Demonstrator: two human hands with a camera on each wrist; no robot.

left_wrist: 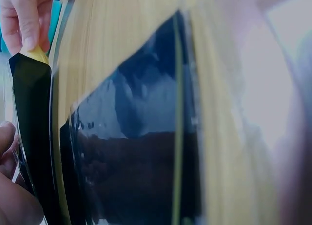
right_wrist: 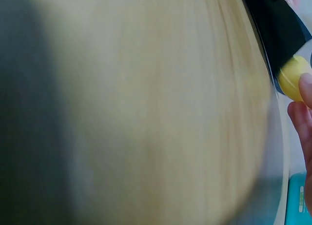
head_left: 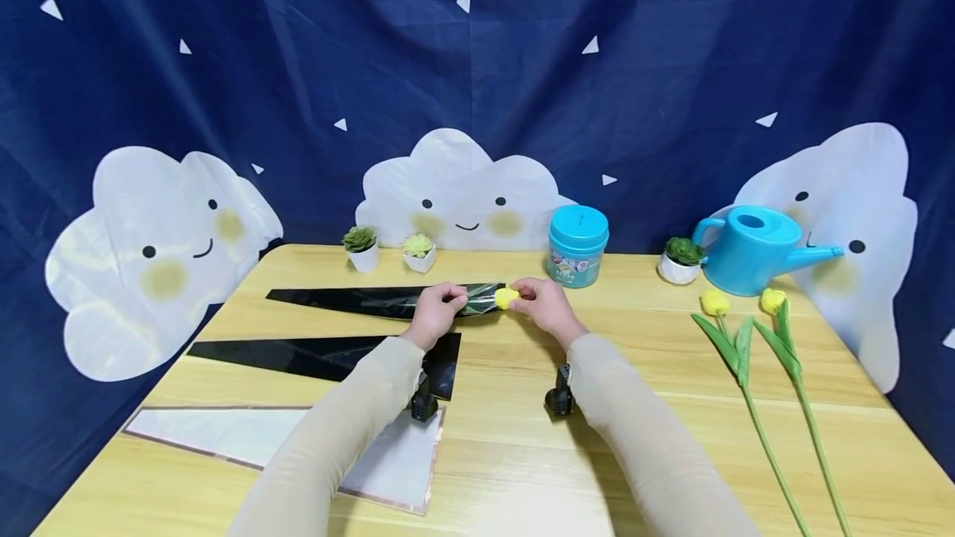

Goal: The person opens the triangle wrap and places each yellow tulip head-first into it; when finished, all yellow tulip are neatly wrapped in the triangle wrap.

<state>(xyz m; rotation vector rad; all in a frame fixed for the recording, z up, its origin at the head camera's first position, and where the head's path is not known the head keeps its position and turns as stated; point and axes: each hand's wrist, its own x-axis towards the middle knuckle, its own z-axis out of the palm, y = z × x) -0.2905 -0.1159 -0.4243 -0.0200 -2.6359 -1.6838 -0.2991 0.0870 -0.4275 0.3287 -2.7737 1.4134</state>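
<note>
My left hand (head_left: 434, 315) pinches a long, tapered black flower sleeve (head_left: 343, 300) near its wide end, at the back middle of the table. The sleeve's narrow tip points left. Inside its clear front lie green leaves, and a yellow tulip (head_left: 506, 298) pokes its head out of the wide end. With thumb and fingers my right hand (head_left: 550, 307) holds that bloom. In the right wrist view the tulip head (right_wrist: 291, 81) sits at the sleeve's mouth, between my fingertips. The stem within the sleeve is mostly hidden.
Nearer me lie a second black sleeve (head_left: 276, 353) and a white sleeve (head_left: 216, 431). Two yellow tulips (head_left: 746, 340) rest at the right. Along the back stand small succulents (head_left: 363, 255), a teal canister (head_left: 578, 247) and a blue watering can (head_left: 753, 251).
</note>
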